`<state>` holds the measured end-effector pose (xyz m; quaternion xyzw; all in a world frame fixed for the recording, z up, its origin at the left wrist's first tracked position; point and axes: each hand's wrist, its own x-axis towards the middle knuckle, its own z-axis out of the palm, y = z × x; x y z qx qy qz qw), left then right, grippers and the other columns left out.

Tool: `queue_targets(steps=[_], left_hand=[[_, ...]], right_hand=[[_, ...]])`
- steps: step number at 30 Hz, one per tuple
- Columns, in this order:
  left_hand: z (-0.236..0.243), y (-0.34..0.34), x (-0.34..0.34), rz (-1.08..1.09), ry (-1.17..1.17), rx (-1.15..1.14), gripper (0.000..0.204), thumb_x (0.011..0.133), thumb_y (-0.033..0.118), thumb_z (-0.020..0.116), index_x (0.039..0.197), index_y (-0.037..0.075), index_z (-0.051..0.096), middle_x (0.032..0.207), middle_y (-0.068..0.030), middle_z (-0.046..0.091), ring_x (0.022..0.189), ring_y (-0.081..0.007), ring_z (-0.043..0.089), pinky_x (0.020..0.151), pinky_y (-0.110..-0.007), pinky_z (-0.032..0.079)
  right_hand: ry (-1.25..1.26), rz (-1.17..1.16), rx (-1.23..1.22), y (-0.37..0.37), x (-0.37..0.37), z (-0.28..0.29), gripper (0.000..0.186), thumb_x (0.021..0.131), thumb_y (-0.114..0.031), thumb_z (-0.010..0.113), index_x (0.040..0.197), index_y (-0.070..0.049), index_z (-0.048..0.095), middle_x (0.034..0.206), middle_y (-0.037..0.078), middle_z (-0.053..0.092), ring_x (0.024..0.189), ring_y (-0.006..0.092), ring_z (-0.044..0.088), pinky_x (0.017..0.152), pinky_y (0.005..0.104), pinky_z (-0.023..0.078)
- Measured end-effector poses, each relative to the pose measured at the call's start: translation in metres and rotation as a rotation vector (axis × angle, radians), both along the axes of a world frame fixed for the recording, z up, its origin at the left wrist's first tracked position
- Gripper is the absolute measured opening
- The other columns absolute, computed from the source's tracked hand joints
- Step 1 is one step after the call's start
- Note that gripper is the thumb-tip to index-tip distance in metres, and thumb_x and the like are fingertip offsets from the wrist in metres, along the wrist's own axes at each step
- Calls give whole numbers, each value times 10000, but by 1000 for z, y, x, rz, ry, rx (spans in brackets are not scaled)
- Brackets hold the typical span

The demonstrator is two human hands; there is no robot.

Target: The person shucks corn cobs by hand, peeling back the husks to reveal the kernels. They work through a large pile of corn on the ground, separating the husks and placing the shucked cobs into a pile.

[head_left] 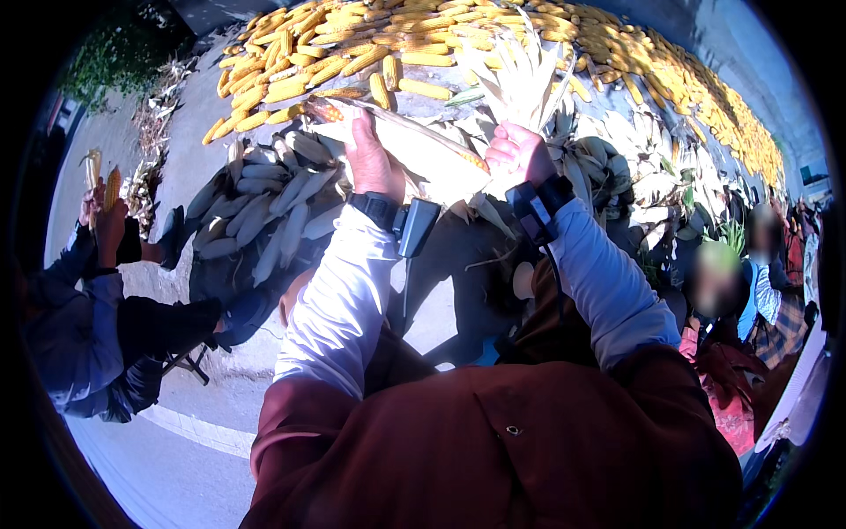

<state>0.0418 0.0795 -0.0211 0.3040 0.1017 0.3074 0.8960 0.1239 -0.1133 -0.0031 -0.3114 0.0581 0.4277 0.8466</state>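
Note:
In front of me, my left hand (374, 162) is closed round a partly husked ear of corn (423, 157). Its pale husk is overexposed, so its outline is hard to read. Reddish-orange kernels (326, 110) show just beyond my left thumb; I cannot tell if they belong to the same ear. A short strip of orange kernels also shows beside my right hand (522, 155). That hand is closed in a fist on a bunch of dry husk leaves (520, 84), which fan out away from me.
Husked yellow cobs (361, 62) spread across the far ground. Unhusked ears (269, 189) lie in a heap near left, loose husks (648, 163) to the right. At left a person's hand (110, 225) holds a corn cob. More people (731, 309) sit at right.

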Motion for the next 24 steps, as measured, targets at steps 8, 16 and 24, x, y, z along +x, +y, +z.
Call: queue_targets(steps=[8,16,24], left_hand=[[4,-3,-2,-149,42,-109,607,844,509,516,1239,55,429,1120,-109,557,1062,-281,509,947,-444,376],[30,-15,-15,-257,-201,-286,454,788,347,667,1114,58,536,1165,-121,553,1140,-284,473,1002,-474,329],[20,-48,-10,-449,-30,-212,421,815,332,619,1105,59,484,1071,-167,572,1069,-359,520,941,-503,387]], right_hand=[[-31,1,30,-4,3,-8,181,891,-164,405,723,-98,403,480,-48,269,442,96,282,502,241,277],[-78,-47,89,-9,15,8,153,868,-117,405,716,-96,404,481,-52,284,448,77,286,463,213,244],[-78,-88,98,5,0,2,149,867,-97,376,720,-81,398,499,-49,280,450,78,286,459,212,243]])
